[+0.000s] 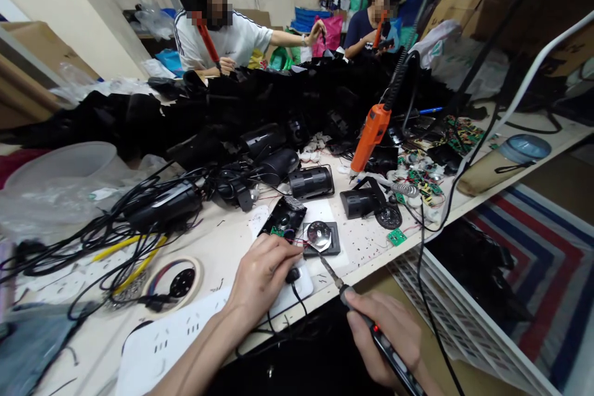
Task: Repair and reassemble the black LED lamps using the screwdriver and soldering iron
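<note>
My right hand is closed around a soldering iron with a small red light on its grip. The iron's tip touches or nearly touches the lower edge of a round silver disc, which sits on a dark square frame. The fingers of my left hand are pinched together left of the disc, on what looks like a thin wire; the fingertips hide most of it. Thin red wires run between the disc and an open black housing, where a green circuit board shows just beyond my left hand.
A white power strip lies beneath my left forearm. An orange electric screwdriver hangs at the right. Black cables, a tape roll, black lamp housings and circuit boards crowd the table. Two people work across it.
</note>
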The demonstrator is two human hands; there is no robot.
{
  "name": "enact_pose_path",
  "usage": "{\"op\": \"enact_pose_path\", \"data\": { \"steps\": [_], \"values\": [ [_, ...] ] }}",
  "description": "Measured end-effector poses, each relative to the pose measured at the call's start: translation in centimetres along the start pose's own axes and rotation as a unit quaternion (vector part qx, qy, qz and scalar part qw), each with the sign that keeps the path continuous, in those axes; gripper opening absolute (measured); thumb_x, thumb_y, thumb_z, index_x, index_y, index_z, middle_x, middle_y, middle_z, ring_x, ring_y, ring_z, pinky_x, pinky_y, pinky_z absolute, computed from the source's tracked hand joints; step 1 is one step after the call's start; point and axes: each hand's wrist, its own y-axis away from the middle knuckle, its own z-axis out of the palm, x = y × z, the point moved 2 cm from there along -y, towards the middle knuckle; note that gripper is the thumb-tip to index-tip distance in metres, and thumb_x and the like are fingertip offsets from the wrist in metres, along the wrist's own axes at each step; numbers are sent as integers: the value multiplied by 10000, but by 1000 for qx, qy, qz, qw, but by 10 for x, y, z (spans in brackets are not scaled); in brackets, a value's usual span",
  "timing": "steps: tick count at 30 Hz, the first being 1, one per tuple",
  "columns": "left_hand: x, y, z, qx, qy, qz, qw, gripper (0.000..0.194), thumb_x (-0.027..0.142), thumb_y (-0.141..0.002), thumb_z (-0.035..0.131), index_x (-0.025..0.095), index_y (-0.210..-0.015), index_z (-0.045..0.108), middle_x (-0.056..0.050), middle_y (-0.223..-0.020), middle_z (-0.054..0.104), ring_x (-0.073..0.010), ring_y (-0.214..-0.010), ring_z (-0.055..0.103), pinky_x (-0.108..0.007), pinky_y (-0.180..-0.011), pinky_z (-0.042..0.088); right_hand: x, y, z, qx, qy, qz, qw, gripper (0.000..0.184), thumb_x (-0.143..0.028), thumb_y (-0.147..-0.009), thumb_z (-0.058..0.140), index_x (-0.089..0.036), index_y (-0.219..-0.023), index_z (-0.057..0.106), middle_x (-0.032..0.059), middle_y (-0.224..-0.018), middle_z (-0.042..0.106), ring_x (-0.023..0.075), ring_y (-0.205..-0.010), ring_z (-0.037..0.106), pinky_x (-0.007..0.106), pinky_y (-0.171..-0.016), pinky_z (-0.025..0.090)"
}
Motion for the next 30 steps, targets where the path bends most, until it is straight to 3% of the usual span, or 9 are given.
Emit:
{"op": "enact_pose_path", "data": {
  "steps": [4,8,14,20,30],
  "values": [
    [-1,-1,3,-4,-13,-22,1000,69,229,-894,603,198,-895,664,-26,-818,702,-178,-791,614,-297,-713,505,-1,-4,1,-29,11,9,999,273,-66,-850,546,-138,-1104,613,53,-700,688,156,-557,641,273,-526,547],
    [4,-6,6,-38,-25,-38,998,123,228,-911,558,202,-852,662,-26,-815,694,-184,-779,597,-317,-724,487,-3,-6,-1,-24,11,7,1000,264,-63,-849,552,-133,-1094,619,59,-707,693,157,-553,644,268,-523,546],
    [10,-11,14,-40,-59,-50,996,135,201,-895,531,179,-801,625,-38,-738,620,-205,-740,535,-342,-685,470,-1,-1,4,-20,14,9,1000,263,-70,-855,554,-134,-1101,624,57,-707,694,156,-560,644,273,-528,545],
    [9,-13,21,26,-54,-52,997,131,155,-839,558,172,-738,639,-105,-1069,578,-241,-937,531,-381,-773,481,3,5,11,3,10,8,1000,255,-83,-851,566,-123,-1092,642,72,-746,711,167,-584,657,283,-542,545],
    [6,-15,22,0,-13,-106,994,136,123,-787,580,194,-678,618,-46,-981,682,-228,-902,580,-378,-786,486,6,6,15,11,10,16,1000,278,-85,-839,572,-131,-1103,648,65,-747,714,163,-556,649,278,-517,544]
  ]
}}
